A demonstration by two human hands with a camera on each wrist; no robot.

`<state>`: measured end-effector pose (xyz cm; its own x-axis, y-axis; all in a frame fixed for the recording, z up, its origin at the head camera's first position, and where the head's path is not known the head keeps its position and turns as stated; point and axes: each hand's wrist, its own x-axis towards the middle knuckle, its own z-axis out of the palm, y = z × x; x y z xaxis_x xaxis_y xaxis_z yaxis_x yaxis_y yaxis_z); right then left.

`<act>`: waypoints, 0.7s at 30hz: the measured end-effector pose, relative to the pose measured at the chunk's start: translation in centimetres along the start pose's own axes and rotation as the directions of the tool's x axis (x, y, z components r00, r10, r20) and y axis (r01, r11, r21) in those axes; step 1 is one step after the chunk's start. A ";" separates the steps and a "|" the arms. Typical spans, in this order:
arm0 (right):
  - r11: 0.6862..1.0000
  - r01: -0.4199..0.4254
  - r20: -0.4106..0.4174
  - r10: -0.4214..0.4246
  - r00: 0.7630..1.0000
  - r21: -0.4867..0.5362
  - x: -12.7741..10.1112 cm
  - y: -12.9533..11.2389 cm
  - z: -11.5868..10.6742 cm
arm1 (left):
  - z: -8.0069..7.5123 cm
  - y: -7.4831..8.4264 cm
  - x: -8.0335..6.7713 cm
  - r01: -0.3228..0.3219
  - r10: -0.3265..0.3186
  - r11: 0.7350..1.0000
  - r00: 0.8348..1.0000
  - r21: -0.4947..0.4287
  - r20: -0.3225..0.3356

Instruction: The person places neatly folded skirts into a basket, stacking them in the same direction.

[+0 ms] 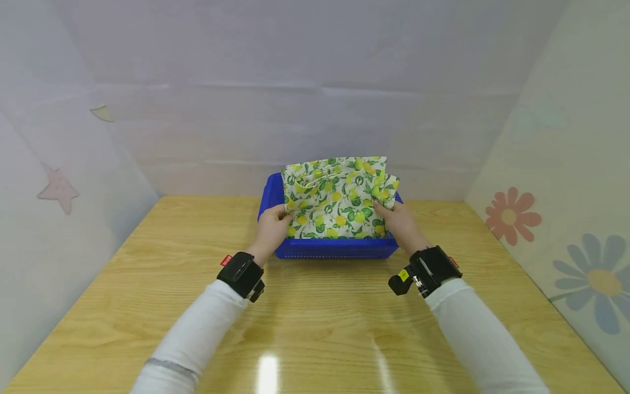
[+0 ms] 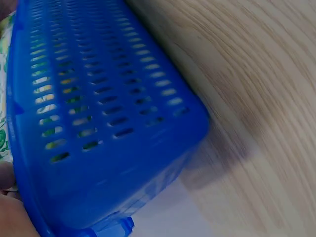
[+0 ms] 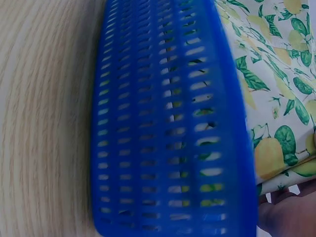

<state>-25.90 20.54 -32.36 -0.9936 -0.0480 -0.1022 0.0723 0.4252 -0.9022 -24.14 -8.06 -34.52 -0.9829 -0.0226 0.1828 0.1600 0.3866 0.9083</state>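
Note:
A folded cloth printed with lemons and green leaves (image 1: 339,205) lies in a blue plastic basket (image 1: 337,250), its upper folds standing above the rim at the back. My left hand (image 1: 273,227) pinches the cloth's left edge, thumb on the front face. On the opposite side my right hand (image 1: 401,224) grips the right edge the same way. The left wrist view shows the slotted wall of the basket (image 2: 98,98), with a bit of my hand at the lower left. In the right wrist view, fingers (image 3: 291,212) sit under the edge of the cloth (image 3: 276,98).
The basket stands at the far side of a wooden table (image 1: 320,323), close to the pale back wall (image 1: 315,109). Side walls with flower and star decorations flank the table. Each wrist wears a black strap with a camera.

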 end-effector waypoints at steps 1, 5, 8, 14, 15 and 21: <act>1.000 -0.006 0.001 0.006 1.000 -0.008 0.1 0.2 0.1 | 0.0 -0.1 0.0 -0.002 0.002 0.999 1.000 0.038 0.003; 1.000 -0.008 0.004 0.008 1.000 -0.029 0.4 0.7 0.3 | 0.4 -0.1 0.3 0.003 -0.005 0.987 1.000 0.162 0.010; 0.997 0.005 0.007 -0.004 1.000 -0.081 0.5 0.9 0.6 | 0.9 -0.1 0.6 0.027 -0.029 0.975 1.000 0.219 0.004; 0.941 0.139 0.019 -0.140 0.990 -0.310 0.4 1.1 1.7 | 1.6 0.4 1.0 0.096 -0.110 0.945 0.994 0.314 0.026; 0.923 0.160 0.033 -0.158 0.987 -0.349 0.3 1.2 1.9 | 1.6 0.5 1.0 0.108 -0.127 0.937 0.991 0.333 0.034; 0.845 0.182 0.110 -0.146 0.983 -0.504 0.3 1.5 2.7 | 1.9 0.7 1.3 0.137 -0.199 0.864 0.977 0.484 0.079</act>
<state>-25.81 18.75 -34.88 -0.9778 -0.2088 -0.0155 -0.1630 0.8056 -0.5696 -25.49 -6.11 -34.34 -0.9992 -0.0262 -0.0315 -0.0401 0.7773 0.6278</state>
